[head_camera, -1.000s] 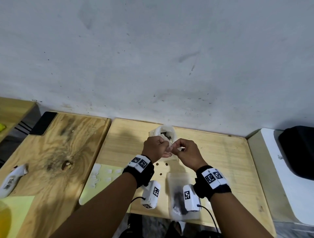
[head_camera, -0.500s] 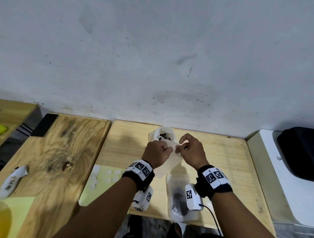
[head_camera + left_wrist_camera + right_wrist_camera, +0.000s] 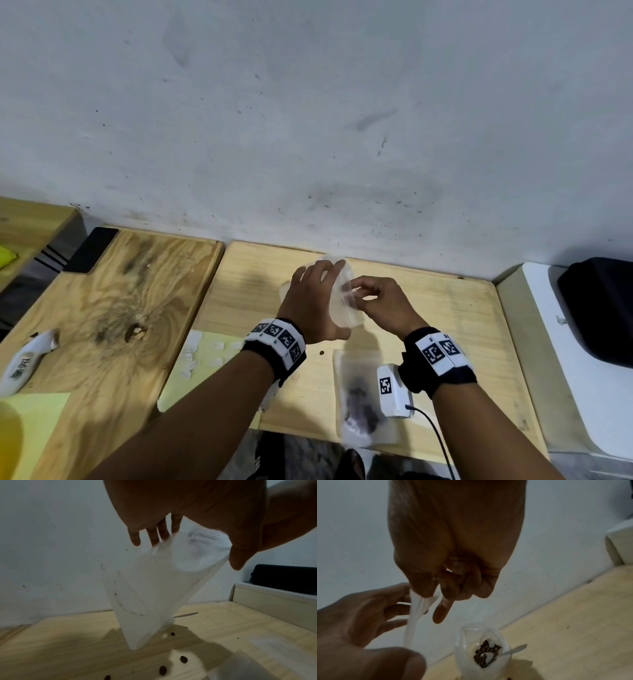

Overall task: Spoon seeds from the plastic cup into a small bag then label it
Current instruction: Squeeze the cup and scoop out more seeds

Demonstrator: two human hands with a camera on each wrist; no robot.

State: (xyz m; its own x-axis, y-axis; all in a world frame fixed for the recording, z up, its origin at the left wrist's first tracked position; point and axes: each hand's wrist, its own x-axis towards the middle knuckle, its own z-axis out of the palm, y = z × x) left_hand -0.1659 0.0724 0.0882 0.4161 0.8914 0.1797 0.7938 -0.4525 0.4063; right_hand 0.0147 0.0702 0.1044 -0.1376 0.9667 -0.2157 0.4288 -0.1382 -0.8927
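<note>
Both hands on upright small bag

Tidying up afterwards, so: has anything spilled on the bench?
Yes. A few loose seeds lie scattered on the wooden bench, below the empty small bag held up in both hands. The rest sit in the plastic cup with the spoon.

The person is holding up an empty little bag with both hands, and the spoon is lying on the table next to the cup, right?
Almost. The spoon isn't on the table; it stands in the plastic cup among the seeds, as the right wrist view shows. Both hands do hold the empty small bag.
</note>
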